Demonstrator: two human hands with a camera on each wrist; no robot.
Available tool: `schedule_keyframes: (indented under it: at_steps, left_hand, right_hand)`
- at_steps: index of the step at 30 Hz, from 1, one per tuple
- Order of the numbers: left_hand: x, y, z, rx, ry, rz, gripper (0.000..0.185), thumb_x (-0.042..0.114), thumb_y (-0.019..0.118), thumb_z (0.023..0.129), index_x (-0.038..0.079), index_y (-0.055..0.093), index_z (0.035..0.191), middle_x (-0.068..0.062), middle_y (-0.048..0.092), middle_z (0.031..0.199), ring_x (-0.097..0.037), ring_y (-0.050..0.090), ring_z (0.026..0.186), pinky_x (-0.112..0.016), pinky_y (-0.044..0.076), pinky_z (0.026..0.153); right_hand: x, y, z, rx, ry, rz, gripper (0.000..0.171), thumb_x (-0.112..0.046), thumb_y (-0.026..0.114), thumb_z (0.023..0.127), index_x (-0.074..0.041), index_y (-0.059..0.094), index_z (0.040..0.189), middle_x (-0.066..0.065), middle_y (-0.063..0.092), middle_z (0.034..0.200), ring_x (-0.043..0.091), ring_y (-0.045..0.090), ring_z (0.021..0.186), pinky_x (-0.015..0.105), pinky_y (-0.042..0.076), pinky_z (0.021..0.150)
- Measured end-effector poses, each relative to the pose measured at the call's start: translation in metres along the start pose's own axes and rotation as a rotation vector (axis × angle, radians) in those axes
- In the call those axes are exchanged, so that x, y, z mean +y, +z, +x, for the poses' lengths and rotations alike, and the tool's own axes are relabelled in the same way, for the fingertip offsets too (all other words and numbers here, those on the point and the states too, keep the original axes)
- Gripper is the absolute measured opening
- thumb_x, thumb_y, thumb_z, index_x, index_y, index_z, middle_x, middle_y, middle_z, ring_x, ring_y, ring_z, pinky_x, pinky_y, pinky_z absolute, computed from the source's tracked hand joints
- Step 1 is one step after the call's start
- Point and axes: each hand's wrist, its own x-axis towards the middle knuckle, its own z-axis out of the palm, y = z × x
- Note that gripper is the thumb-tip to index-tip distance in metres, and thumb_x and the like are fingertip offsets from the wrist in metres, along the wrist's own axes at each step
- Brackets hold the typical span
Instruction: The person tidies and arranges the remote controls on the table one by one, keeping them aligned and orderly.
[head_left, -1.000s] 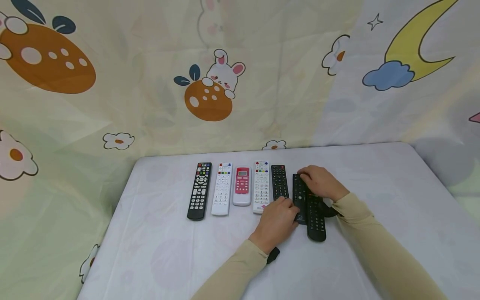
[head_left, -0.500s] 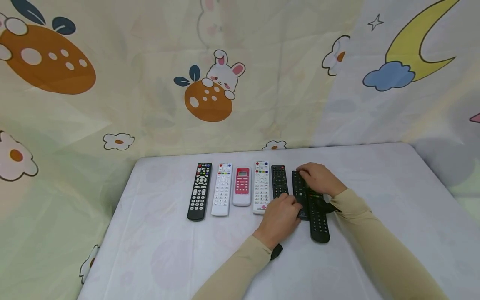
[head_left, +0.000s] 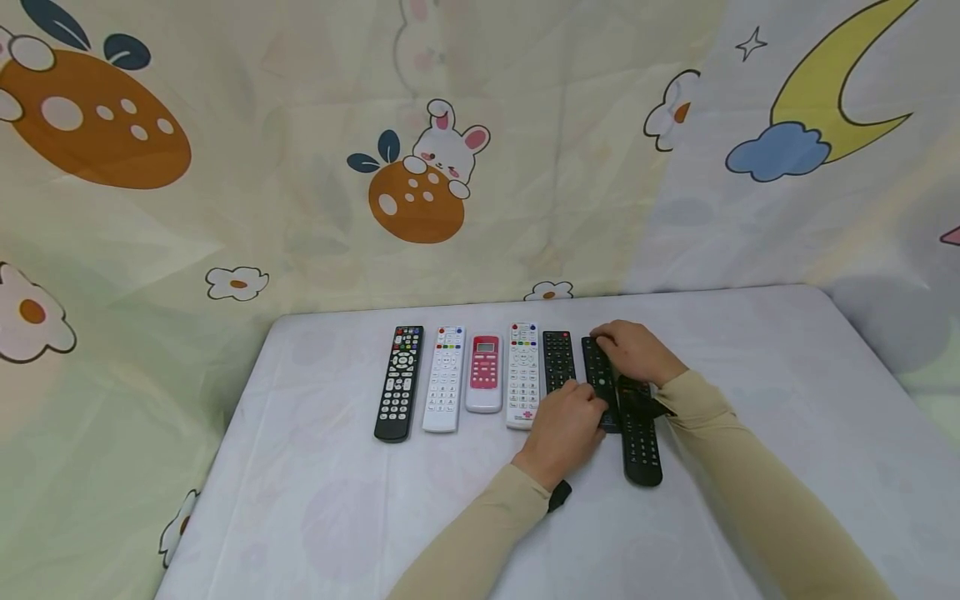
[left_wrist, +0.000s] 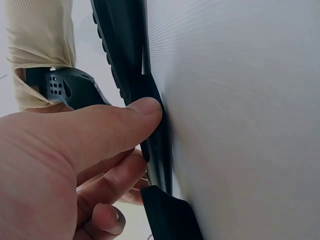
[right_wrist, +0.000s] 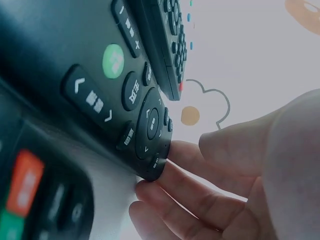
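Observation:
In the head view a black remote control [head_left: 597, 367] lies on the white table, with a hand at either end. My left hand [head_left: 564, 429] grips the near end; the left wrist view shows its thumb [left_wrist: 142, 112] on one side and curled fingers on the other. At the far end is my right hand [head_left: 641, 352]. Its fingertips [right_wrist: 172, 182] touch the remote's end in the right wrist view, while the thumb stands apart. Another black remote [head_left: 642, 450] lies to the right, its upper part behind the right wrist. A shorter black remote [head_left: 558, 358], partly hidden by my left hand, lies to the left.
Further left, in a row, are a white remote [head_left: 522, 375], a pink-and-white remote [head_left: 484, 372], a second white remote [head_left: 444, 379] and a long black remote [head_left: 399, 383]. A patterned cloth [head_left: 300, 183] hangs behind the table [head_left: 315, 500].
The gripped remote has slid away from me and tilted slightly, both hands moving with it. The rightmost black remote has shifted a little to the right.

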Motion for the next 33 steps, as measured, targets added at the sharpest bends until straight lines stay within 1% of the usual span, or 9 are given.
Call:
schedule_keyframes:
  at_steps: [4, 10, 15, 22, 27, 33]
  left_hand:
    - [0.0007, 0.0003, 0.0029, 0.001, -0.003, 0.010, 0.025, 0.034, 0.083, 0.083, 0.018, 0.080, 0.102, 0.004, 0.068, 0.097, -0.010, 0.056, 0.088, -0.022, 0.050, 0.075]
    - [-0.0009, 0.0027, 0.0060, -0.013, -0.013, 0.023, 0.025, 0.036, 0.082, 0.084, 0.019, 0.079, 0.103, 0.005, 0.068, 0.098, -0.011, 0.056, 0.089, -0.023, 0.050, 0.077]
    - [-0.0022, 0.0044, 0.0073, -0.021, -0.021, 0.025, 0.025, 0.036, 0.082, 0.084, 0.020, 0.080, 0.103, 0.005, 0.068, 0.099, -0.011, 0.056, 0.090, -0.023, 0.050, 0.078]
    - [-0.0026, 0.0030, 0.0071, -0.028, -0.028, 0.013, 0.026, 0.035, 0.083, 0.084, 0.019, 0.079, 0.104, 0.004, 0.069, 0.101, -0.011, 0.057, 0.091, -0.024, 0.051, 0.078]
    - [-0.0028, 0.0009, 0.0061, -0.039, -0.035, 0.002, 0.026, 0.035, 0.082, 0.084, 0.019, 0.079, 0.106, 0.004, 0.069, 0.101, -0.012, 0.057, 0.092, -0.025, 0.051, 0.080]
    - [-0.0026, -0.0024, 0.0044, -0.044, -0.023, -0.007, 0.027, 0.035, 0.081, 0.085, 0.019, 0.079, 0.107, 0.004, 0.069, 0.103, -0.012, 0.058, 0.094, -0.025, 0.050, 0.082]
  right_hand:
    - [0.0011, 0.0001, 0.0026, 0.006, -0.009, 0.009, 0.036, -0.008, 0.043, 0.104, 0.010, 0.060, 0.130, 0.029, 0.060, 0.130, 0.045, 0.054, 0.125, 0.058, 0.040, 0.106]
    - [0.0017, 0.0010, 0.0054, 0.023, -0.035, 0.008, 0.035, -0.008, 0.044, 0.104, 0.010, 0.061, 0.128, 0.030, 0.061, 0.128, 0.046, 0.054, 0.123, 0.057, 0.041, 0.105]
    - [0.0020, 0.0010, 0.0063, 0.023, -0.039, 0.005, 0.035, -0.008, 0.044, 0.104, 0.011, 0.061, 0.128, 0.030, 0.061, 0.128, 0.046, 0.054, 0.123, 0.057, 0.041, 0.104]
    - [0.0045, -0.0006, 0.0059, 0.012, -0.017, 0.028, 0.037, -0.009, 0.042, 0.105, 0.010, 0.059, 0.132, 0.030, 0.058, 0.133, 0.045, 0.051, 0.127, 0.058, 0.039, 0.106]
    - [0.0060, -0.0032, 0.0037, 0.020, -0.008, 0.015, 0.038, -0.009, 0.041, 0.104, 0.009, 0.058, 0.133, 0.030, 0.057, 0.134, 0.046, 0.050, 0.128, 0.058, 0.038, 0.107]
    - [0.0101, -0.0064, -0.0032, 0.033, -0.022, 0.003, 0.037, -0.010, 0.041, 0.105, 0.009, 0.059, 0.132, 0.030, 0.059, 0.131, 0.043, 0.056, 0.120, 0.057, 0.042, 0.101]
